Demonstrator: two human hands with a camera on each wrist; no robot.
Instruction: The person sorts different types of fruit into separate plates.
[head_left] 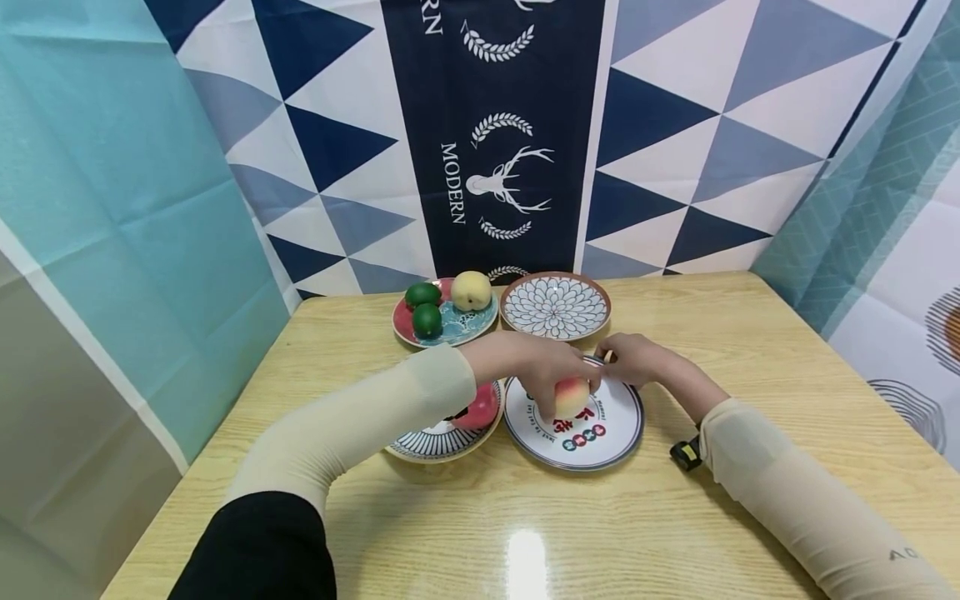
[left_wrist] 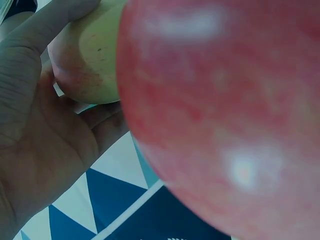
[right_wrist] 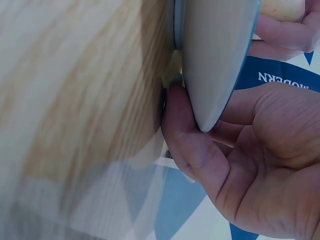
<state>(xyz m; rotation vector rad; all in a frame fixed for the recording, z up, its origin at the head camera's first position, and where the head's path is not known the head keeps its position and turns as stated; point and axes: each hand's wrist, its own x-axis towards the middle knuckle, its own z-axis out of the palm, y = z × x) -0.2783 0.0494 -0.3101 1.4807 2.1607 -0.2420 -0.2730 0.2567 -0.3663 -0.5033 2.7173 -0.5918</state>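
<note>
My left hand [head_left: 551, 371] grips a peach [head_left: 572, 400], yellow with a red blush, over a white plate [head_left: 622, 425] with a blue rim and printed lettering. The left wrist view shows thumb and fingers around the peach [left_wrist: 90, 65]. At the plate's far right edge, my right hand [head_left: 637, 360] pinches the rim; in the right wrist view its fingers curl under the plate's edge [right_wrist: 215, 60]. Below my left forearm lies a large red fruit [head_left: 480, 408] in a striped bowl [head_left: 431, 452], partly hidden; the same red fruit [left_wrist: 215, 110] fills much of the left wrist view.
At the back left, a red-and-teal plate [head_left: 405, 325] carries two green fruits [head_left: 427, 320] and a pale yellow fruit [head_left: 472, 292]. Beside it stands a flower-patterned plate [head_left: 555, 308] with a brown rim. A patterned curtain [head_left: 345, 150] hangs behind the wooden table [head_left: 450, 533].
</note>
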